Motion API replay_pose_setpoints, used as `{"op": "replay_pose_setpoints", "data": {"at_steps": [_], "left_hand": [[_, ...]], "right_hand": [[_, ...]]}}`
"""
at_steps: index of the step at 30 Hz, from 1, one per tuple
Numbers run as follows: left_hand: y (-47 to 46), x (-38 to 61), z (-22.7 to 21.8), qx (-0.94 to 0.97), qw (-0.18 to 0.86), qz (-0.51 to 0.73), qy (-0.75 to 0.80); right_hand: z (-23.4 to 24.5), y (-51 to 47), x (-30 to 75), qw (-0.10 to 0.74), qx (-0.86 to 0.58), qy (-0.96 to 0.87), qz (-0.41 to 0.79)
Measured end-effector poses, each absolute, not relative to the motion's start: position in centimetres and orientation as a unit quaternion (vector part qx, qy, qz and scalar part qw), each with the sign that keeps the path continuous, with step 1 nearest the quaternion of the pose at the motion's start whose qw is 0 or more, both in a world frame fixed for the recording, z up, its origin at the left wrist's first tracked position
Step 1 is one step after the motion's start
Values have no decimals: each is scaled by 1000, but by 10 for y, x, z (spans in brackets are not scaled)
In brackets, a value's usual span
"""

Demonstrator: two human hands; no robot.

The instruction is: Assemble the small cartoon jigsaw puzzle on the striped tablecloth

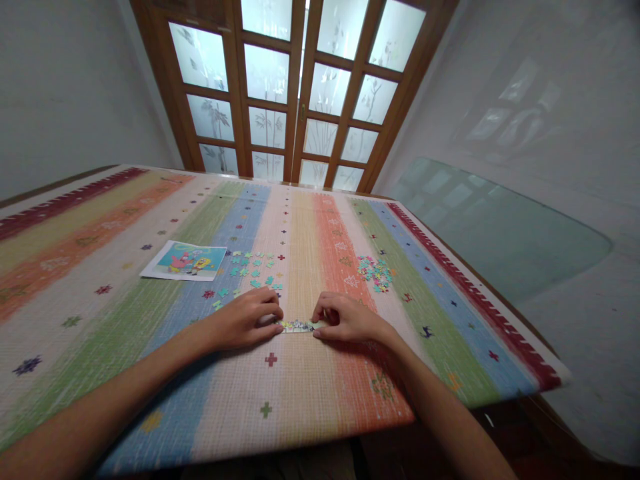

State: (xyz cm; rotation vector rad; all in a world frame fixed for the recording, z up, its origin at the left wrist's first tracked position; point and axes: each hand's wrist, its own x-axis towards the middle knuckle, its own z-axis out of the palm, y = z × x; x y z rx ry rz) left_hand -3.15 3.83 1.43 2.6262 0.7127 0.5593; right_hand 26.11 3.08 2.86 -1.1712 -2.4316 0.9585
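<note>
A short strip of joined puzzle pieces (298, 326) lies on the striped tablecloth (300, 387) between my two hands. My left hand (249, 318) rests on the cloth with fingers curled, its fingertips pinching the strip's left end. My right hand (344, 317) is curled too and pinches the right end. Several loose turquoise pieces (249, 270) are scattered just beyond my left hand. A small heap of mixed-colour pieces (375, 271) sits beyond my right hand. A cartoon reference picture (185, 260) lies flat to the far left of the pieces.
The table's right edge (500, 320) runs diagonally, with a glass tabletop (500, 233) leaning beside it against the wall. Wooden doors with frosted glass panes (295, 93) stand behind the table. The near table edge (300, 440) is close to my body.
</note>
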Motion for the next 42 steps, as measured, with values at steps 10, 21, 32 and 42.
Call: {"op": "replay_pose_setpoints", "data": {"at_steps": [10, 21, 32, 42], "left_hand": [[39, -32, 14, 924, 197, 211, 250], [37, -31, 16, 921, 202, 214, 253], [39, -31, 14, 926, 193, 204, 252], [38, -30, 13, 930, 185, 192, 254]], "right_hand": [[29, 31, 262, 139, -391, -848, 330], [28, 32, 263, 143, -367, -850, 349], [28, 31, 262, 141, -371, -857, 329], [29, 28, 259, 143, -367, -860, 325]]}}
